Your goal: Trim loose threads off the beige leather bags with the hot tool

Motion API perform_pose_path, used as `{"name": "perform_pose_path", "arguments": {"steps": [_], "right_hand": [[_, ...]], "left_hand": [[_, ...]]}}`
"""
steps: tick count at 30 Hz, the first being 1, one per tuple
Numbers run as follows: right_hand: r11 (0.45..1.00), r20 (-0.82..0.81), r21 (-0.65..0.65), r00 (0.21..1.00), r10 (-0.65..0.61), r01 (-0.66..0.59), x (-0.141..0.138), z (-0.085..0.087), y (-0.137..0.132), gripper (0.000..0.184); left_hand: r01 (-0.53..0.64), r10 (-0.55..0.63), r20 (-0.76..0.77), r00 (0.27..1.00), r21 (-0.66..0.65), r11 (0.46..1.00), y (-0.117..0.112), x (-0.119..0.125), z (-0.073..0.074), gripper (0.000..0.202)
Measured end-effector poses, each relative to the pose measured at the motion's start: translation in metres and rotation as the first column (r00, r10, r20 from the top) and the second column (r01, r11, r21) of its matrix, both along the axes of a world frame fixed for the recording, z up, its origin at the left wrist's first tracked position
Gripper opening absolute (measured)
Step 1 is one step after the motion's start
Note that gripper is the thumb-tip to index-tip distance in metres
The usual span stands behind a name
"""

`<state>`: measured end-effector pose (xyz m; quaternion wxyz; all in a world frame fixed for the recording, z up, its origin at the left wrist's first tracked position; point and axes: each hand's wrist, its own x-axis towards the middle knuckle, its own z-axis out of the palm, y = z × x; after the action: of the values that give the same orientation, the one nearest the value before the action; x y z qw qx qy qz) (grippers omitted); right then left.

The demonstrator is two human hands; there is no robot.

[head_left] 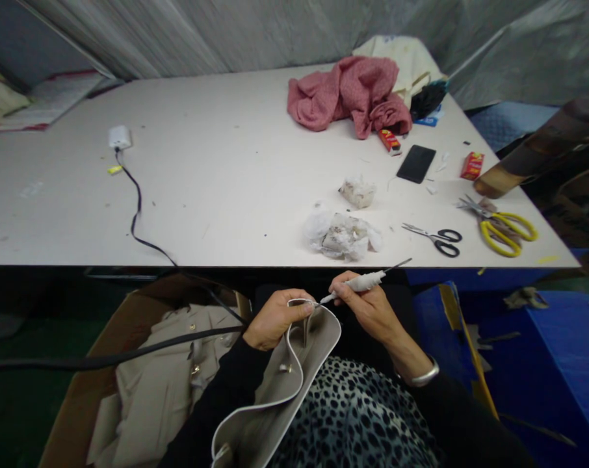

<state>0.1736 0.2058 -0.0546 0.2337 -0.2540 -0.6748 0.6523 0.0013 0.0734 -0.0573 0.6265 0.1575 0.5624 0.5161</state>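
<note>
My left hand [279,317] pinches the upper rim of a beige bag [275,383], which lies tilted over my lap with its mouth gaping. A small metal fitting shows inside the bag. In my right hand [370,309] is a slim pen-like tool [365,281] with a whitish wrapped handle and a dark rod sticking out behind. Its tip meets the bag's edge, close to my left fingertips. Crumpled whitish wads [343,235] lie on the table just beyond my hands.
Black-handled scissors [435,238], yellow-handled scissors [504,227], a dark phone-like slab [416,163], small red boxes [472,166] and a pink cloth [348,97] occupy the table's right. A black cable [139,208] runs from a white adapter [119,137]. A cardboard box [87,370] of beige pieces stands left; blue bins [543,364], right.
</note>
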Motion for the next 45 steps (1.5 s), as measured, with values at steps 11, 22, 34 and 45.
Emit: {"name": "perform_pose_path", "arguments": {"steps": [11,22,34,45], "right_hand": [[0.977,0.039,0.213,0.999,-0.012,0.004,0.005,0.002,-0.008,0.023],[0.694,-0.068,0.717,0.986,0.15,-0.056,0.027,0.02,-0.005,0.01],[0.937,-0.119,0.076,0.936,-0.33,0.34,0.036,0.006,-0.03,0.02],[0.899,-0.137,0.082,0.899,-0.417,0.429,0.039,0.03,-0.036,0.021]], "left_hand": [[-0.099,0.097,0.061,0.993,0.034,0.994,0.002,0.008,0.0,0.034],[-0.108,0.107,0.027,0.994,0.04,0.993,0.004,0.011,0.002,0.036],[-0.327,0.367,-0.419,0.831,0.166,0.93,0.001,-0.009,0.031,0.022],[-0.638,0.743,-0.422,0.52,0.387,0.666,-0.06,-0.073,0.11,0.034]]}}
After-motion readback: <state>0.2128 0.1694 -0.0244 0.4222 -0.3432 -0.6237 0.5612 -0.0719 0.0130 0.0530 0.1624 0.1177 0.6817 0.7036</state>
